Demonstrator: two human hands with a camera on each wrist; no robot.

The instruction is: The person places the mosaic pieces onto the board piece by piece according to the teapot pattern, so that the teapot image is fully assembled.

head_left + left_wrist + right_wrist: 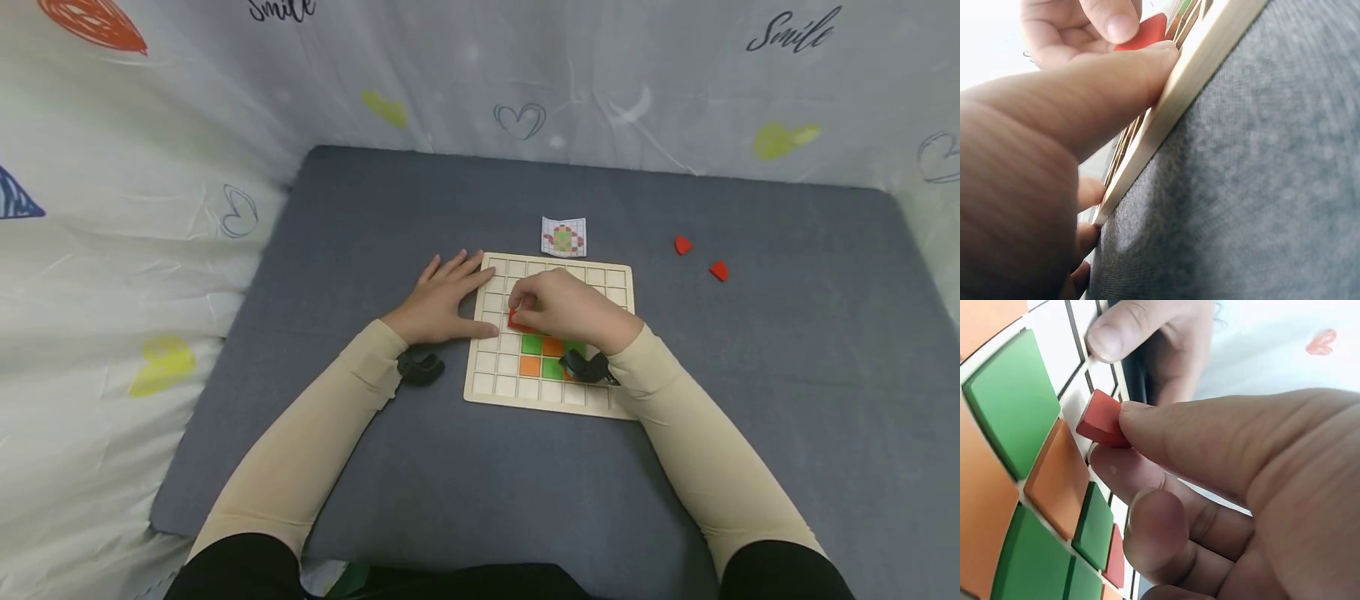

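Note:
A square wooden grid board (487,362) lies on the grey table, with green tiles (531,344) and orange tiles (529,366) set side by side in some cells. My right hand (570,308) is over the board and pinches a small red tile (1100,417) between thumb and fingers, tilted close to the light cells beside the green and orange ones. My left hand (442,304) rests along the board's left edge, fingers spread and thumb (1141,69) on the rim. Another red tile (1114,557) sits in the grid beyond a green one.
A small printed pattern card (564,238) lies just behind the board. Two loose red pieces (682,245) lie on the table (787,375) to the right. White printed curtains (465,75) hang behind and at the left. A black wrist camera (422,369) sits on my left sleeve.

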